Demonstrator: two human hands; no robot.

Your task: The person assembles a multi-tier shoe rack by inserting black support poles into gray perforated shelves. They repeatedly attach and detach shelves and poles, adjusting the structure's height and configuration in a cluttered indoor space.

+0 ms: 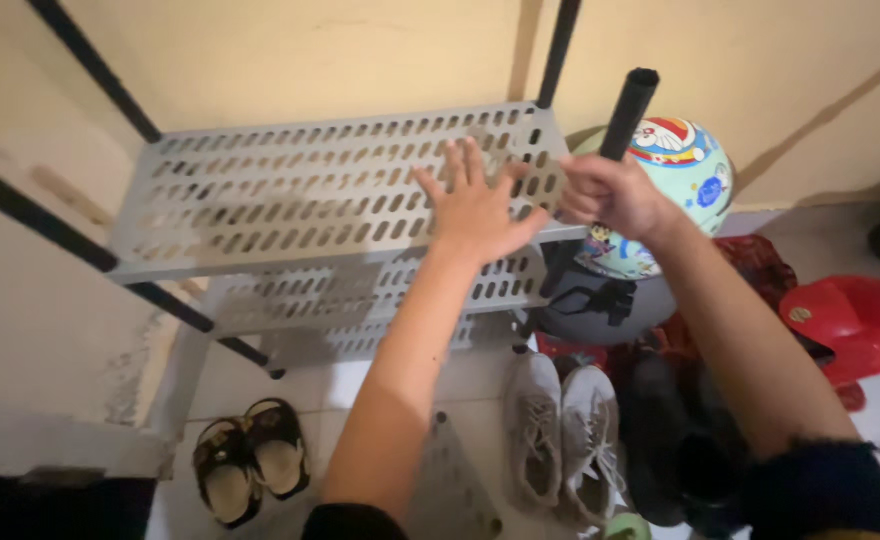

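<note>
Head: shelf (290, 190) under left hand (475, 205)

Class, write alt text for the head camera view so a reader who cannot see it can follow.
A left hand presses flat on the top grey slotted shelf of a metal rack, while the right hand grips a black corner pole. Sandals, grey sneakers, a cartoon-printed ball and a red toy lie on the floor below.

Cream plaster wall (290, 60) seen beyond the fingers, patchy at lower left. Pale tiled floor (260, 385) below them, dimly lit; shadows cast on wall.
</note>
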